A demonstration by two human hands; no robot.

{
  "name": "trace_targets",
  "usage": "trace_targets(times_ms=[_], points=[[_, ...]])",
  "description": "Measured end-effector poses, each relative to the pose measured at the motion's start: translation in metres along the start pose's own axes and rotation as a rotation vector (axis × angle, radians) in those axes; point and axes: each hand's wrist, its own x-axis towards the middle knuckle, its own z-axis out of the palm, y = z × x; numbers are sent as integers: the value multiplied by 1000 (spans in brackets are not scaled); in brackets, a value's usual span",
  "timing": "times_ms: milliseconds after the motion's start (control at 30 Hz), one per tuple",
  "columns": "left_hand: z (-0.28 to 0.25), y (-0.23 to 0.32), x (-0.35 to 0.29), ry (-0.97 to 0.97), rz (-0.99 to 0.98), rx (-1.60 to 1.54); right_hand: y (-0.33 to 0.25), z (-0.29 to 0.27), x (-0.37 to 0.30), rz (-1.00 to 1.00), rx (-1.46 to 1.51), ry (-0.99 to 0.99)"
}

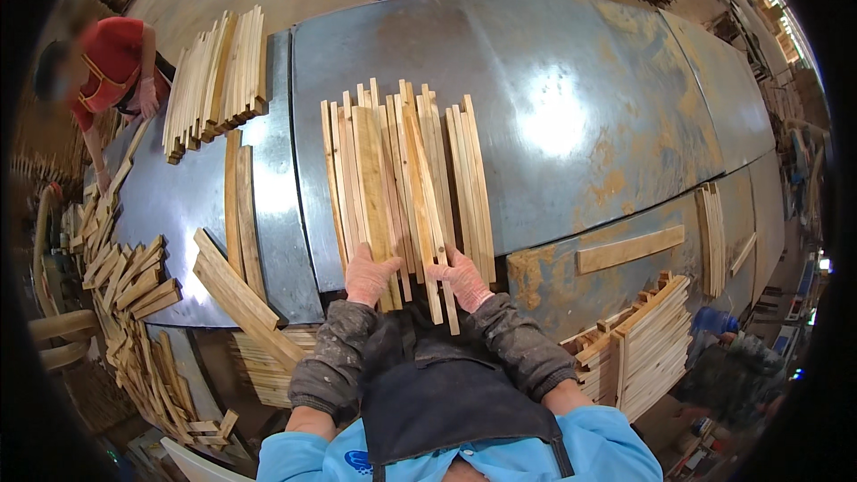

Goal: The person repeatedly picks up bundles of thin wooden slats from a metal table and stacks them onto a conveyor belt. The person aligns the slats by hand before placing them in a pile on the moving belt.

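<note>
A row of light wooden strips (393, 170) lies side by side on the grey metal tabletop (571, 62) in front of me, with uneven ends. One wider board (368, 161) is among them. My left hand (369, 275), in a pale glove, is closed around the near ends on the left side, its thumb across the wood. The gloved right hand (461, 278) grips the near ends of strips further right, thumb on top. Two or so of these strips slant and stick out past the table's near edge. My hands partly hide the strip ends.
Another row of strips (219, 80) lies at the far left, near a person in red (116, 71). Loose offcuts (134, 286) are heaped on the left. Angled boards (237, 286) lie closer. On the right are a single board (630, 250) and a strip stack (652, 348).
</note>
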Motion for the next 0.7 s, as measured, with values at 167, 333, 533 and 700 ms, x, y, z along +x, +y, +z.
trace_targets(times_ms=[167, 333, 533, 700], points=[[40, -32, -14, 83, 119, 113, 6, -1, -1, 75, 27, -15], [33, -7, -35, -211, 82, -454, 3, 1, -1, 103, 46, -25], [46, -11, -38, -413, 79, -588, 19, -5, 9, 162, 87, -11], [41, 10, -50, -433, 1, -642, 16, -5, 7, 118, 93, 13]])
